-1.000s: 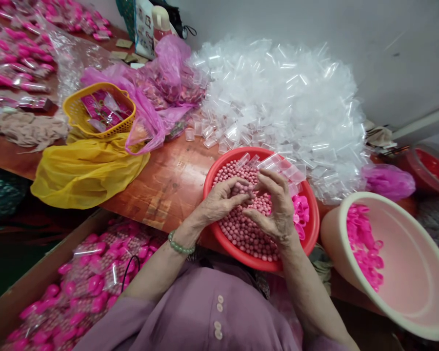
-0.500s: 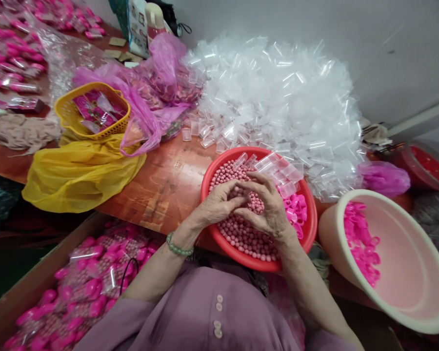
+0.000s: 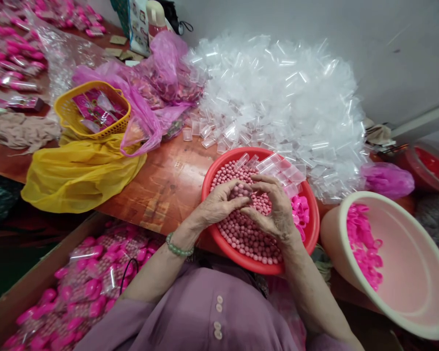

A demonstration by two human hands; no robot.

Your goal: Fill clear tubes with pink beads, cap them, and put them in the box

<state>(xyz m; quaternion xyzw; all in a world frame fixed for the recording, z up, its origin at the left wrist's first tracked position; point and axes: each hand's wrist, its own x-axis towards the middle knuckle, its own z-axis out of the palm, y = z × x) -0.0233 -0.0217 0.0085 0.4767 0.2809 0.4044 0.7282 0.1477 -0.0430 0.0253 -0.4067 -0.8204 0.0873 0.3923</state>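
My left hand (image 3: 223, 201) is closed over the red basin (image 3: 207, 183), thumb and fingers pinching what looks like a small clear plastic tube (image 3: 242, 189), partly hidden by the fingers. My right hand (image 3: 274, 207) is beside it, its thumb and curved fingers apart, fingertips close to the tube. Below both hands, round pink beads (image 3: 237, 234) fill much of the basin. Several clear tubes (image 3: 278, 168) lie at the basin's far side, and bright pink plastic pieces (image 3: 300, 212) sit at its right, partly behind my right hand.
A large heap of clear tubes (image 3: 278, 97) rises behind the basin. At the right stands a pale tub (image 3: 406, 263) with pink pieces. On the left are a yellow basket (image 3: 69, 114), a yellow bag (image 3: 80, 175) and a box of filled pink-capped tubes (image 3: 91, 287) below the table (image 3: 161, 195).
My right hand has shifted slightly right, and its fingertips are a little further from my left hand's. My left hand stays nearly in place.
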